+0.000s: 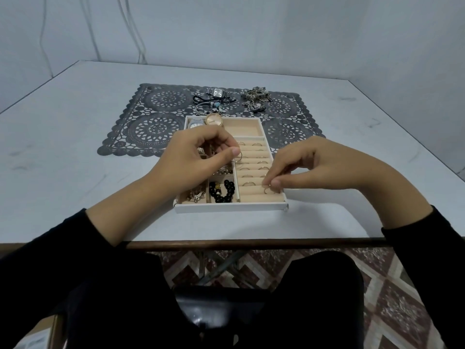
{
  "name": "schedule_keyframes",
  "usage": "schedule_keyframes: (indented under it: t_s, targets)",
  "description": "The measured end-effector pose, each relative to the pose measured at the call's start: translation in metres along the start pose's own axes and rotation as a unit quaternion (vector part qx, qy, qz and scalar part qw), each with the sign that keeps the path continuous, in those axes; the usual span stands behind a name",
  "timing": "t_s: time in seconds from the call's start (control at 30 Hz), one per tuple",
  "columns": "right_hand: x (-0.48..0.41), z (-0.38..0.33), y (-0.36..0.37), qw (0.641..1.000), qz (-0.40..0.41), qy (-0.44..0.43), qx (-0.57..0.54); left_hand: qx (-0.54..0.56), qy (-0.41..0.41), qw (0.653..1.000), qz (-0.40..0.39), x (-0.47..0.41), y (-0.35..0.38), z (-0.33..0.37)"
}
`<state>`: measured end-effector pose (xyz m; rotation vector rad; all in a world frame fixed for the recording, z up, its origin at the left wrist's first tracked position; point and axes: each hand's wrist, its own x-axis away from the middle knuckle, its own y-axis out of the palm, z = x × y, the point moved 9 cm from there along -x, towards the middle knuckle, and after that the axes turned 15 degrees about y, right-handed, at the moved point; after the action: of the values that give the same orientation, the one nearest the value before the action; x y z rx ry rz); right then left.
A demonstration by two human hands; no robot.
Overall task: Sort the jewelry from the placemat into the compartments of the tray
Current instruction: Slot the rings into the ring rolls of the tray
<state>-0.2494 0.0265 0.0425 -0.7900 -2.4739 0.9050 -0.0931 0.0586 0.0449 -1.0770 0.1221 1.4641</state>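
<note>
A white tray (230,207) with beige compartments lies on the table, partly on a grey lace placemat (156,114). My right hand (314,165) pinches a thin ring (267,190) at the near right of the ring rolls, pressing it into a slot. My left hand (201,154) hovers over the tray's left side, its curled fingers pinching another thin ring (239,157). Several rings sit in the rolls. A black bead bracelet (222,191) fills a near compartment. On the mat behind lie a silver watch (217,93), cords with charms (214,104) and a heap of chains (255,98).
A gold watch (214,120) leans at the tray's far left compartment. The far right compartment (242,128) holds nothing. The table's near edge (251,241) runs just above my lap. Walls stand close behind and to the right.
</note>
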Motion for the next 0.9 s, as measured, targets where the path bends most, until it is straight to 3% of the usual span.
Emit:
schedule_keyframes:
  t_s: [0.23,0.77,0.9]
  targets:
    - [-0.011,0.007,0.002,0.998,-0.039,0.048,-0.026,-0.006,0.001,1.0,-0.002,0.0,0.0,0.0]
    - [-0.016,-0.002,0.006,0.992,-0.033,0.059,0.11,-0.005,-0.005,1.0,-0.009,-0.001,0.001,0.002]
    - [-0.015,0.005,-0.001,0.995,-0.052,0.07,0.039,-0.018,0.024,0.999,-0.019,-0.003,0.002,0.008]
